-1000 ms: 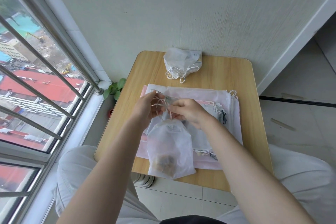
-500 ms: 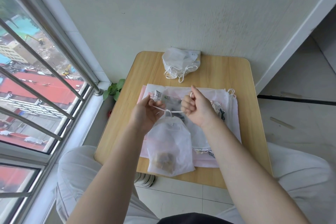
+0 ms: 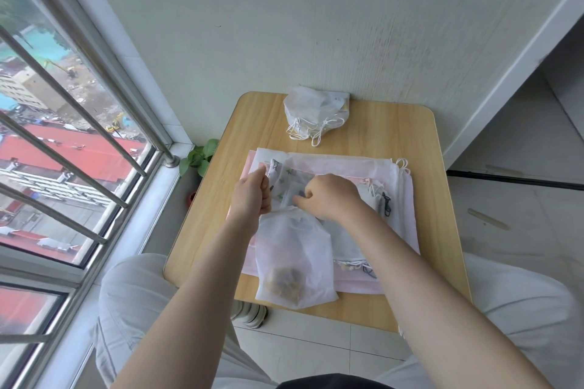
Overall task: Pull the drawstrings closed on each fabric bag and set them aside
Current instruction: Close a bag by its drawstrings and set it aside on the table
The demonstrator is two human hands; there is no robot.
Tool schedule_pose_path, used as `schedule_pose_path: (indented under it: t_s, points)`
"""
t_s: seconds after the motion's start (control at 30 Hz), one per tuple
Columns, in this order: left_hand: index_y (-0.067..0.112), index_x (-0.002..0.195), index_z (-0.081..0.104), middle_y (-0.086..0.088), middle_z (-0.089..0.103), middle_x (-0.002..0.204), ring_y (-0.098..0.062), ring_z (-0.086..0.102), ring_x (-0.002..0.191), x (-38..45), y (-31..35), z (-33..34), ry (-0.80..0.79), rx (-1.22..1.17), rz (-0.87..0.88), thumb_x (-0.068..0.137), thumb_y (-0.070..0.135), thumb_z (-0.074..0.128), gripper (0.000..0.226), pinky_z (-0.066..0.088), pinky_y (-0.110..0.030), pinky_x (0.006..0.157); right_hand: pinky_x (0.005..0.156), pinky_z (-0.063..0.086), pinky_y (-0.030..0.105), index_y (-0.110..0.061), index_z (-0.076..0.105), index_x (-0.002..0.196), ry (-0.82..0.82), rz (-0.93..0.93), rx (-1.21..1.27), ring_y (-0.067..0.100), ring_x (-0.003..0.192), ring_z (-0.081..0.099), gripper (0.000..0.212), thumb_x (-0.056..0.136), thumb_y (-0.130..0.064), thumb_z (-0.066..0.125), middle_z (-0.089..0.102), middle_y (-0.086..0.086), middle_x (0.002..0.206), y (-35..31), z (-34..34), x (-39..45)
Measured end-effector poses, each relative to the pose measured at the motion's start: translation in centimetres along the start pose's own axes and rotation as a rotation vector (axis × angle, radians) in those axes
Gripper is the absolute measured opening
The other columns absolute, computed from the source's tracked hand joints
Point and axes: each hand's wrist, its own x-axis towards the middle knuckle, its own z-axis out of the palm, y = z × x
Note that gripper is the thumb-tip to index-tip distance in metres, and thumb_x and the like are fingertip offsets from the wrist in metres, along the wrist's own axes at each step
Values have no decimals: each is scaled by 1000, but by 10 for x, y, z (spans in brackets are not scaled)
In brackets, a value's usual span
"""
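A small white translucent fabric bag (image 3: 295, 257) with brown contents lies at the near edge of the wooden table (image 3: 407, 133), its neck gathered. My left hand (image 3: 252, 194) has its fingers curled just left of the bag's neck, thumb raised, and seems to pinch a drawstring that I cannot make out. My right hand (image 3: 331, 196) is curled at the neck on the right, pinching the bag's top. Under both hands lies a flat stack of bags (image 3: 341, 167), white and pink, with cords at its right edge.
A heap of closed white bags (image 3: 316, 112) with loose cords sits at the table's far edge by the wall. A barred window (image 3: 63, 142) runs along the left. A small green plant (image 3: 199, 158) stands by the sill. My knees flank the table.
My hands drew apart on the cords half a second ago. The right hand has since dropped onto the bag's neck, and the left has shifted left and up. The neck is now gathered.
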Motion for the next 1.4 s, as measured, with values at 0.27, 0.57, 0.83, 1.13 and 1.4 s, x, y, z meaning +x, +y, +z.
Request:
schedule_pose_path:
  t_s: [0.27,0.57,0.83,1.13,1.4]
  points:
    - [18,61,29,0,26,55,-14,23,48,-8,-11,12,145,354,145,96,35,50,45,22,-28,50,62,43,35,-12,48,68,116,82,275,28,76,55,33,88,-35,62,60,9,79,-4,13,-4]
    - [14,122,48,-4,59,102,-22,56,93,2,-2,-13,308,718,249,84,26,59,41,47,-39,81,64,40,30,-20,49,69,84,144,388,18,76,54,31,86,-40,64,56,-6,75,27,11,1]
    - [23,110,70,8,66,108,-10,58,99,-8,0,11,-404,1327,374,83,23,73,27,46,-24,87,56,41,21,-14,71,97,-199,-15,276,13,80,54,26,79,-32,77,60,-2,97,21,-9,-5]
    - [21,89,66,5,58,83,-16,54,80,-13,-11,16,-163,1398,415,87,31,68,11,40,-27,63,82,44,29,-15,73,98,-151,-37,128,24,112,52,26,83,-36,72,49,5,122,22,-2,-9]
    - [16,65,43,3,40,59,-13,32,54,-19,-1,13,-323,976,133,90,39,63,39,27,-24,51,79,35,30,-22,68,83,106,-74,13,25,101,50,4,86,-22,71,40,-2,90,16,5,-1]
